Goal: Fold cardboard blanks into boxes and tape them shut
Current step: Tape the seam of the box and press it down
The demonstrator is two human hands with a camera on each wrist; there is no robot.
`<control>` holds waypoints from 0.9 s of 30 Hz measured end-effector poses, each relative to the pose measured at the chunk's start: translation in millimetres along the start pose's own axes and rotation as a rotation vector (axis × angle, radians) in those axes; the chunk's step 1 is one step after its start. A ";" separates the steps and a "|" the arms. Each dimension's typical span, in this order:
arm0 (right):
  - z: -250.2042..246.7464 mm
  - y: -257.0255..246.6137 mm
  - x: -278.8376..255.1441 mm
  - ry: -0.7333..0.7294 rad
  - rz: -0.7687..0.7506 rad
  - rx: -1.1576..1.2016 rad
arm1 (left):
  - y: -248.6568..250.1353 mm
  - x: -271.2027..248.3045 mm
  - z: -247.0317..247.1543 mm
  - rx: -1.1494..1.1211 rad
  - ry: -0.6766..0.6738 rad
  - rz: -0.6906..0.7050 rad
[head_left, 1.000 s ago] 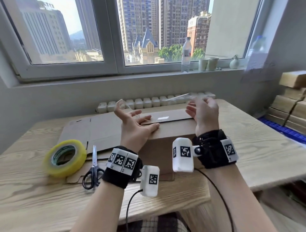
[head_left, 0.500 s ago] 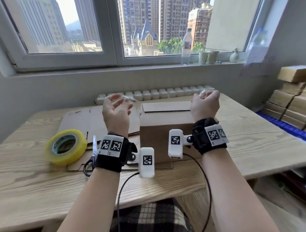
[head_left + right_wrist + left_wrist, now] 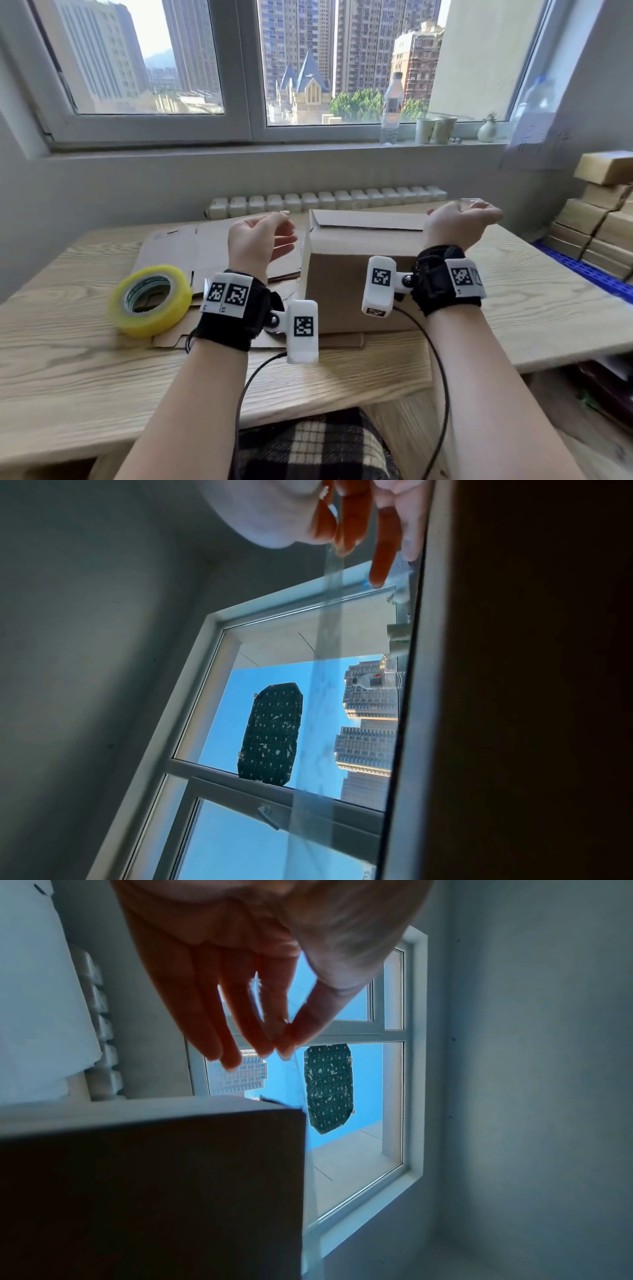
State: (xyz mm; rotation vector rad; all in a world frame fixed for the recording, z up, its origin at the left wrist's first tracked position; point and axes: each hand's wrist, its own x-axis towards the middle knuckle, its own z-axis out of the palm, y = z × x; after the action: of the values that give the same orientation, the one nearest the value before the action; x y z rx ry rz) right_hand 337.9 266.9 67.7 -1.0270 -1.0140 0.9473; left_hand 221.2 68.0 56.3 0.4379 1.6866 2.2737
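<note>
Tape strip (image 3: pixel 327 647), clear and thin, spans the gap between the two raised hands above the folded box (image 3: pixel 356 270). The left hand (image 3: pixel 255 240) pinches one end between thumb and fingertips (image 3: pixel 291 1039); the left wrist view shows the film edge running down from that pinch. The right hand (image 3: pixel 455 226) holds the other end with curled fingers (image 3: pixel 352 520), and the right wrist view shows the strip as a translucent band hanging away from them. Holding each end apart in this way probably keeps the adhesive film taut and off itself until it is lowered onto the seam.

The box stands near the middle of the table (image 3: pixel 548 308), toward its far edge, on top of a flat cardboard blank (image 3: pixel 178 250). Its top flaps are folded shut; the seam looks bare of tape from the head view, so sealing appears not yet done. The cardboard is matte brown with crisp creased edges and square corners.

The tape roll (image 3: pixel 150 301), a yellowish ring with a green-printed core, lies flat at the left side of the table, just beside the blank, within reach for the next strip. The table has a pale wood-grain surface. Further folded boxes (image 3: pixel 603 205) are stacked beyond the right edge of the table.
</note>
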 end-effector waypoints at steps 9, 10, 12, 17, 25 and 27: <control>-4.8 -3.4 -14.5 -0.198 -0.045 -0.208 | -13.8 -8.0 29.5 -0.040 -0.075 0.197; -3.7 -1.7 -14.9 -0.221 -0.051 -0.218 | -17.3 -8.0 32.9 0.018 -0.099 0.219; -4.7 1.9 -11.6 -0.267 -0.081 -0.259 | -25.1 -5.6 36.1 0.152 -0.096 0.260; -19.4 10.8 1.8 -0.348 -0.298 -0.354 | -34.5 0.8 34.0 0.153 -0.054 0.244; -29.7 11.8 17.0 -0.446 -0.285 -0.290 | -39.8 4.7 33.9 0.131 -0.053 0.249; -32.2 13.6 19.8 -0.472 -0.280 -0.297 | -40.9 4.5 33.4 0.143 -0.057 0.268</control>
State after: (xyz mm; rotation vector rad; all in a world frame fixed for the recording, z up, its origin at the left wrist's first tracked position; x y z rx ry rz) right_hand 371.8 282.0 52.4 -0.8847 -1.6852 0.8376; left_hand 232.0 110.6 26.6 0.7972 1.8654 2.3003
